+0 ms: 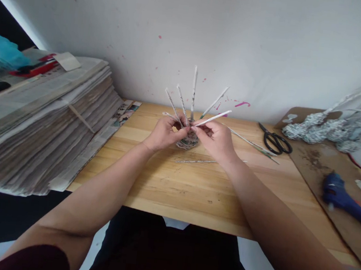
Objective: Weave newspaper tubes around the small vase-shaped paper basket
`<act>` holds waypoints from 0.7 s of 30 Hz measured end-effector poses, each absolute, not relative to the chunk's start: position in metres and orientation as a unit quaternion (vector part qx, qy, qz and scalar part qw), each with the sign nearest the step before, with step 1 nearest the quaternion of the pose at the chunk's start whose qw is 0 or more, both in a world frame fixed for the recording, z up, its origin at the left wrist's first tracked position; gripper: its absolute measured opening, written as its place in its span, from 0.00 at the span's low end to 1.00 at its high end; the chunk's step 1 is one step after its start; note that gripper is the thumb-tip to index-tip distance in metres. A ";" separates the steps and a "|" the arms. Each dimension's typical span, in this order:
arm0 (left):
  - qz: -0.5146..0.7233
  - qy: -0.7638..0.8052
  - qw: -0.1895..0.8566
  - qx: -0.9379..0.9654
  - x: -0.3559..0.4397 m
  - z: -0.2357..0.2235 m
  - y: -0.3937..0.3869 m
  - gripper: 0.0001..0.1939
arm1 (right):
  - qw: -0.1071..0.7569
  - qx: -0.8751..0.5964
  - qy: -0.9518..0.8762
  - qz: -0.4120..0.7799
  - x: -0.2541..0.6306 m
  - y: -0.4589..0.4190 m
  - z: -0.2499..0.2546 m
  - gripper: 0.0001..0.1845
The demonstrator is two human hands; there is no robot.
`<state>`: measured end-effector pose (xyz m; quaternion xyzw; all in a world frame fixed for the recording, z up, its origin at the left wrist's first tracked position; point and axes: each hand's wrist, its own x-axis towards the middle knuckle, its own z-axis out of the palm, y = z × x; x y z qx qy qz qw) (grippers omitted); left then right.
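Note:
A small round basket (187,143) woven from rolled newspaper sits on the wooden table, partly hidden by my hands. Several printed paper tubes fan up and outward from it, the tallest paper tube (194,85) standing nearly upright. My left hand (165,132) is closed at the basket's left rim, thumb pressed near the base of the tubes. At the right rim, my right hand (217,141) pinches a white paper tube (216,117) that slants up to the right. The thumbs nearly meet over the rim. A loose paper tube (195,161) lies just in front of the basket.
Black-handled scissors (276,143) lie to the right, near more thin tubes (250,142). Farther right, a blue glue gun (341,197) rests on cardboard (317,166), with woven paper pieces (326,129) behind it. A tall newspaper stack (55,130) stands left. The wall rises behind.

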<state>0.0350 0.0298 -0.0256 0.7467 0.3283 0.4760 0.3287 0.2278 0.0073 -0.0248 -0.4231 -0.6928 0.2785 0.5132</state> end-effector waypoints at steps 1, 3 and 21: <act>0.477 0.327 0.333 0.745 0.035 -0.026 0.030 0.09 | 0.512 -0.422 -0.692 0.284 0.228 0.008 -0.026 0.07; 0.481 0.320 0.348 0.738 0.034 -0.028 0.032 0.10 | 0.508 -0.418 -0.694 0.293 0.228 0.011 -0.028 0.08; 0.502 0.281 0.537 0.616 0.017 -0.034 0.041 0.26 | 0.488 -0.415 -0.717 0.274 0.226 0.015 -0.030 0.06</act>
